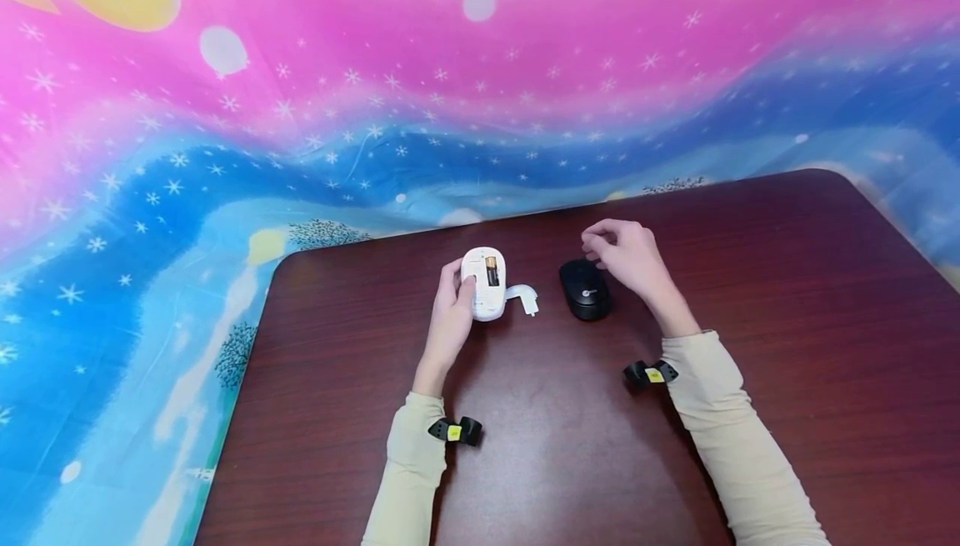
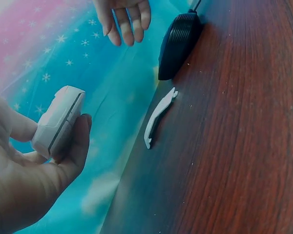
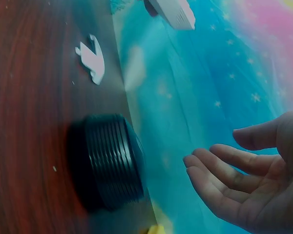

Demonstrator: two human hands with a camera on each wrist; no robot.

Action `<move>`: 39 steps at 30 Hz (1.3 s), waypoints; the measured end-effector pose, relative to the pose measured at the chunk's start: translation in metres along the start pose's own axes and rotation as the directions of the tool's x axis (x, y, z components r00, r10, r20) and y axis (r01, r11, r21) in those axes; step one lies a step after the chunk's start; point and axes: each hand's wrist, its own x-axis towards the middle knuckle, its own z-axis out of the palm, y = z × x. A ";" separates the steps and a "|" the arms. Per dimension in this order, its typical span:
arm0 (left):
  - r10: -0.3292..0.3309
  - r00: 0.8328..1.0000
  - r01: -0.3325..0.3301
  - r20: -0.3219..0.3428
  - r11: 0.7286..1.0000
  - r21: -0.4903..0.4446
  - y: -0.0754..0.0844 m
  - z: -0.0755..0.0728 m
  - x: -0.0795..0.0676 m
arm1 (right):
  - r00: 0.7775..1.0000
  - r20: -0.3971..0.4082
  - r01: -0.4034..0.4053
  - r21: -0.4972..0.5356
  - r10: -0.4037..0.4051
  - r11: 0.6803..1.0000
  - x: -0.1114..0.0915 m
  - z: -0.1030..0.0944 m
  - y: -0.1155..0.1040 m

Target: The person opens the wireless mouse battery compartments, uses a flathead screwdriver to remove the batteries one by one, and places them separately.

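My left hand [image 1: 452, 306] grips a white computer mouse [image 1: 489, 303] by its sides, raised over the table with the underside facing up. Its battery compartment is uncovered, and a black-and-copper battery [image 1: 492, 272] lies in it. Just right of the mouse, the white battery cover [image 1: 523, 291] rests on the table. Farther right sits a black computer mouse [image 1: 585, 288]. My right hand [image 1: 632, 256] hovers close behind the black mouse; in the right wrist view its fingers [image 3: 224, 168] are loosely bent with nothing between them.
Everything lies on a dark reddish-brown wooden table [image 1: 547, 454]. A pink and blue snowflake-patterned cloth [image 1: 420, 96] hangs behind the table and along its left side. Small black cameras with yellow labels sit at both wrists.
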 end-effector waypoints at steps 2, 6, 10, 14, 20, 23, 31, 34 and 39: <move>0.001 1.000 -0.001 -0.001 1.000 0.002 0.000 0.000 0.000 | 1.000 -0.009 -0.010 0.009 0.010 1.000 0.000 -0.005 0.002; 0.005 1.000 -0.005 -0.003 1.000 -0.002 0.000 0.000 -0.001 | 0.999 -0.022 -0.029 0.005 0.029 1.000 -0.001 -0.015 0.007; 0.013 1.000 -0.013 -0.008 1.000 -0.009 0.001 0.000 -0.001 | 0.998 -0.051 -0.031 -0.026 0.029 0.999 -0.001 -0.024 0.012; 0.006 1.000 -0.007 -0.013 1.000 -0.009 0.001 0.000 -0.001 | 0.997 -0.071 -0.041 -0.067 0.036 0.997 -0.001 -0.031 0.016; 0.005 0.999 -0.005 -0.033 1.000 -0.002 0.000 0.000 -0.002 | 0.994 -0.079 -0.086 -0.081 0.080 0.993 -0.001 -0.034 0.021; 0.007 0.999 -0.007 -0.037 1.000 -0.003 0.000 0.000 -0.002 | 0.991 -0.089 -0.104 -0.069 0.098 0.992 -0.001 -0.034 0.024; 0.001 0.999 -0.001 -0.036 1.000 -0.013 -0.001 0.000 -0.001 | 0.987 -0.088 -0.141 -0.062 0.136 0.988 0.001 -0.036 0.031; -0.002 0.999 0.002 -0.033 1.000 -0.014 -0.001 0.000 -0.001 | 0.985 -0.079 -0.158 -0.065 0.153 0.985 0.002 -0.037 0.033; 0.000 1.000 0.000 -0.027 1.000 -0.018 0.000 0.000 -0.002 | 0.983 -0.056 -0.176 -0.073 0.172 0.982 0.004 -0.036 0.039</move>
